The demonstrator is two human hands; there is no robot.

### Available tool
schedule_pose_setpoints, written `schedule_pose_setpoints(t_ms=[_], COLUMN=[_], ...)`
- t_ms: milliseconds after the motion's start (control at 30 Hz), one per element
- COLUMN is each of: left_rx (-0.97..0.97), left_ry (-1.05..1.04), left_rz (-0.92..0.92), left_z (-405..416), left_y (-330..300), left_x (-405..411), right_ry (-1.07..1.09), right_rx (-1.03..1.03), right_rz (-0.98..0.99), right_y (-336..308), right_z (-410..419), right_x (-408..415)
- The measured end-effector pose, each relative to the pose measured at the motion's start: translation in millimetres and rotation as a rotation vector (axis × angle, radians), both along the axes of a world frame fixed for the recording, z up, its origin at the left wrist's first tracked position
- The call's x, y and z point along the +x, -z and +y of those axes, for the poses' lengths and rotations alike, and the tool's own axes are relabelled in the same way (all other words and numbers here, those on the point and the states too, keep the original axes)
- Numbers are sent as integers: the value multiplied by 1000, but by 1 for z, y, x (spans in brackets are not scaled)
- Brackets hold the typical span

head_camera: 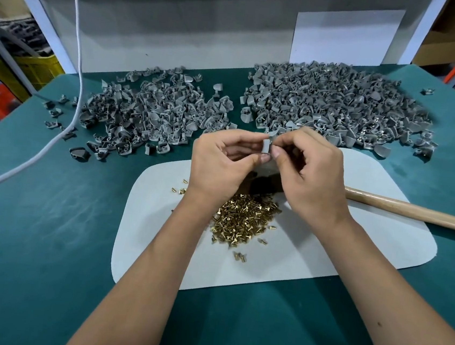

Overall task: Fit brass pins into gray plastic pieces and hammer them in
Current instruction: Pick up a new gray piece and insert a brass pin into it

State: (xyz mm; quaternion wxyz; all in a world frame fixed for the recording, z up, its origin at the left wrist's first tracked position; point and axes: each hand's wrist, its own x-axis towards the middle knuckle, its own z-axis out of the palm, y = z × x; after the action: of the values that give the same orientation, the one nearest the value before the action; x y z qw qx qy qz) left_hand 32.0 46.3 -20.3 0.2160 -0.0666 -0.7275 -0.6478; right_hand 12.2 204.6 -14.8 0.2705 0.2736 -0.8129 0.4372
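Forearms reach up from the bottom of the frame to a pin-fitting pinch at centre.

The left hand (223, 160) pinches a gray plastic piece (265, 146) in its grip; the right hand (309, 167) curls fingertips against it, any pin there hidden. Judged best: steady the piece, seat the pin straight, then lay it on the white mat (382, 239) before taking the hammer handle (413, 211) at right. Brass pins (243, 221) lie heaped just below; gray pieces (326, 104) are piled across the upper desk (45, 237).
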Motion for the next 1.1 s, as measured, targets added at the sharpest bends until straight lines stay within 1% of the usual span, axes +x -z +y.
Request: schedule_pose_setpoints(t_ms=[167, 267, 533, 733, 1000, 1100], left_rx=[9, -13, 1, -155, -253, -330], left_ry=[-57, -107, -106, -152, -198, -180], left_rz=[2, -6, -44, -19, 32, 48], left_z=[4, 9, 15, 17, 20, 19], left_y=[3, 5, 9, 12, 8, 7], left_x=[-1, -2, -4, -5, 0, 0], right_ry=[27, 47, 154, 219, 249, 248], right_rx=[-15, -8, -34, -23, -27, -21], right_rz=[16, -11, -52, -117, -159, -163], right_y=[-1, 0, -1, -2, -4, -5], right_z=[-3, -3, -9, -13, -17, -15], right_x=[2, 2, 4, 5, 7, 7])
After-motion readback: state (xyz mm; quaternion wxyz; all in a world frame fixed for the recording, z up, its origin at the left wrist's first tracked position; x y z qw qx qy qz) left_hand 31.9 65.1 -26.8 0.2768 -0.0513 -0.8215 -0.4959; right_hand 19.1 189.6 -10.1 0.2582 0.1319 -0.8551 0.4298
